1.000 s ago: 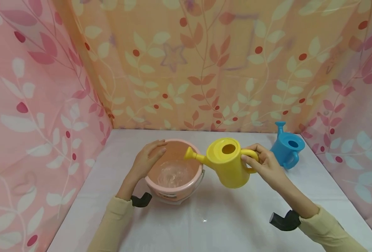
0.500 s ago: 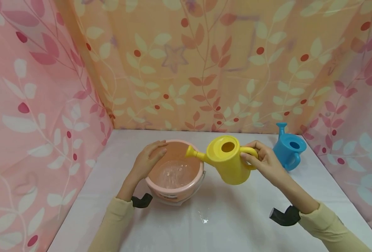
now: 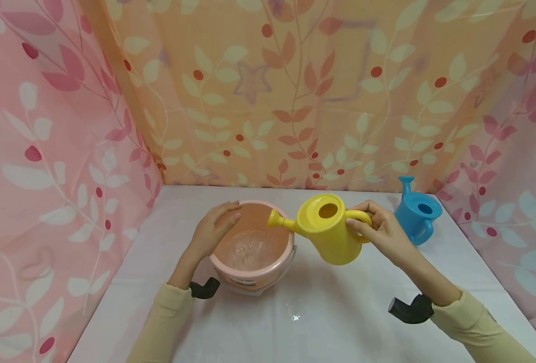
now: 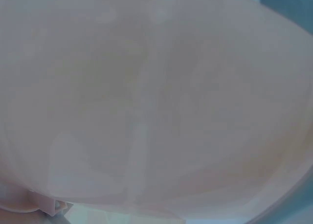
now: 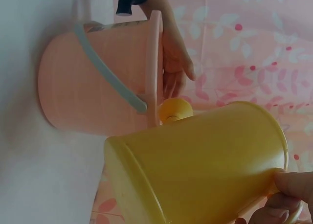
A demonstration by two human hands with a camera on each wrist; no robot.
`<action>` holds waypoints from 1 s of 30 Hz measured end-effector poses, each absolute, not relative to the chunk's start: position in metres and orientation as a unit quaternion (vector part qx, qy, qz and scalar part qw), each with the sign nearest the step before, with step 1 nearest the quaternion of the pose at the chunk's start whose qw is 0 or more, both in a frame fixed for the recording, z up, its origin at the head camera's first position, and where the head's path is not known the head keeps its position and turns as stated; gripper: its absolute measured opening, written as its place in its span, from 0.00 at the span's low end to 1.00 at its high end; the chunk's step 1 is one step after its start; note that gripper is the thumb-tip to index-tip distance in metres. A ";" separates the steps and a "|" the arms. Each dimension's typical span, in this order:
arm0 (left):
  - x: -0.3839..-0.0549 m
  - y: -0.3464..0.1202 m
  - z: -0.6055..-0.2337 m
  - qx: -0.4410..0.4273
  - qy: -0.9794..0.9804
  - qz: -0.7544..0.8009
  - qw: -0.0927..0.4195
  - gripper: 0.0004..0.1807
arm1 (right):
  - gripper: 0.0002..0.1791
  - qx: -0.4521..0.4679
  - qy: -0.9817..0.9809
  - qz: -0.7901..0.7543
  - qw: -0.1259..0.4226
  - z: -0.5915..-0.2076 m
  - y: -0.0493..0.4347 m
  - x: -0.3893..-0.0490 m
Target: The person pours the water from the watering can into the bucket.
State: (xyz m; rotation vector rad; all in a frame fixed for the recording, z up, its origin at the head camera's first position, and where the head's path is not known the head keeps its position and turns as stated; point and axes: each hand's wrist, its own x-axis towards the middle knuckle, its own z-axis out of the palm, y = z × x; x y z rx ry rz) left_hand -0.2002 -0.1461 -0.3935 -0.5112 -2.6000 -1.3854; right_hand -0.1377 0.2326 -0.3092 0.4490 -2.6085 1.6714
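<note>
My right hand (image 3: 383, 232) grips the handle of a yellow watering can (image 3: 336, 239), thumb on top. The can is held above the table and tilts toward the left. Its round spout head (image 5: 175, 109) reaches over the right rim of a pink bucket (image 3: 250, 275). Rippling water (image 3: 247, 250) lies in the bucket. At the bucket's left side, my left hand (image 3: 213, 229) lies over the rim with relaxed fingers and the thumb apart. In the left wrist view, the bucket's outer wall (image 4: 156, 111) fills nearly everything and the hand is hidden.
A blue watering can (image 3: 417, 217) stands at the back right of the white-covered table (image 3: 340, 322). Small water drops (image 3: 295, 317) lie in front of the bucket. The bucket's pale bail handle (image 5: 110, 72) hangs down its side. Patterned cloth walls (image 3: 250, 101) enclose the table.
The yellow watering can has risen slightly and tips a little more toward the bucket. The ripples in the bucket have shifted. My left hand stays in place.
</note>
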 end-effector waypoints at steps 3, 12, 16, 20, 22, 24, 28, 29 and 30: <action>-0.200 -0.146 -0.393 -0.171 -0.866 -0.463 0.075 0.25 | 0.19 0.143 -0.833 0.535 0.006 -0.309 0.233 -0.136; -0.200 -0.145 -0.392 -0.167 -0.869 -0.459 0.075 0.25 | 0.17 0.148 -0.832 0.534 -0.004 -0.306 0.233 -0.136; -0.200 -0.145 -0.393 -0.166 -0.870 -0.459 0.076 0.25 | 0.18 0.147 -0.831 0.536 -0.012 -0.304 0.233 -0.137; -0.200 -0.145 -0.393 -0.164 -0.871 -0.457 0.076 0.25 | 0.18 0.146 -0.830 0.538 -0.017 -0.303 0.234 -0.138; -0.201 -0.146 -0.393 -0.165 -0.870 -0.458 0.077 0.25 | 0.18 0.146 -0.830 0.538 -0.017 -0.303 0.233 -0.138; -0.201 -0.146 -0.393 -0.166 -0.870 -0.458 0.077 0.25 | 0.18 0.143 -0.831 0.537 -0.017 -0.303 0.233 -0.137; -0.202 -0.146 -0.393 -0.169 -0.869 -0.459 0.076 0.24 | 0.18 0.142 -0.832 0.535 -0.018 -0.303 0.233 -0.138; -0.202 -0.146 -0.393 -0.170 -0.868 -0.460 0.075 0.24 | 0.18 0.142 -0.833 0.534 -0.019 -0.302 0.233 -0.138; -0.202 -0.146 -0.393 -0.171 -0.867 -0.461 0.075 0.24 | 0.18 0.144 -0.833 0.533 -0.018 -0.302 0.234 -0.138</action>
